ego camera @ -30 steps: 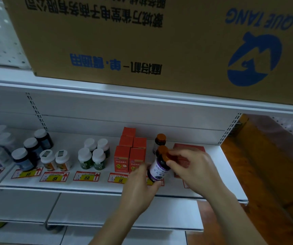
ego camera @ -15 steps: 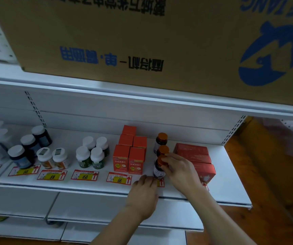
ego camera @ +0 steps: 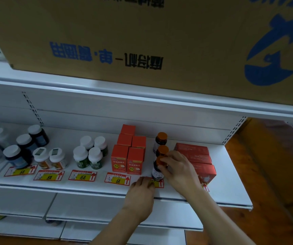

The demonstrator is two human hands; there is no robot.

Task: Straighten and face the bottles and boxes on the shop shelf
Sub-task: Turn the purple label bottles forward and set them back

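Fingers (ego camera: 161, 167) of the right hand (ego camera: 179, 171) curl round the orange cap of the front dark bottle (ego camera: 157, 171), upright at the white shelf (ego camera: 230, 190) edge, first in a row of three. Left hand (ego camera: 140, 195) rests flat, fingers together, on the price tag (ego camera: 159, 183) before it. Orange boxes (ego camera: 128, 156) stand just left, red boxes (ego camera: 197, 157) right

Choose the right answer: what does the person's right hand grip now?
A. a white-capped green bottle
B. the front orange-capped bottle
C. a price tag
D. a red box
B: the right hand curls its fingers round the orange cap of the front orange-capped bottle, which stands upright on the shelf.
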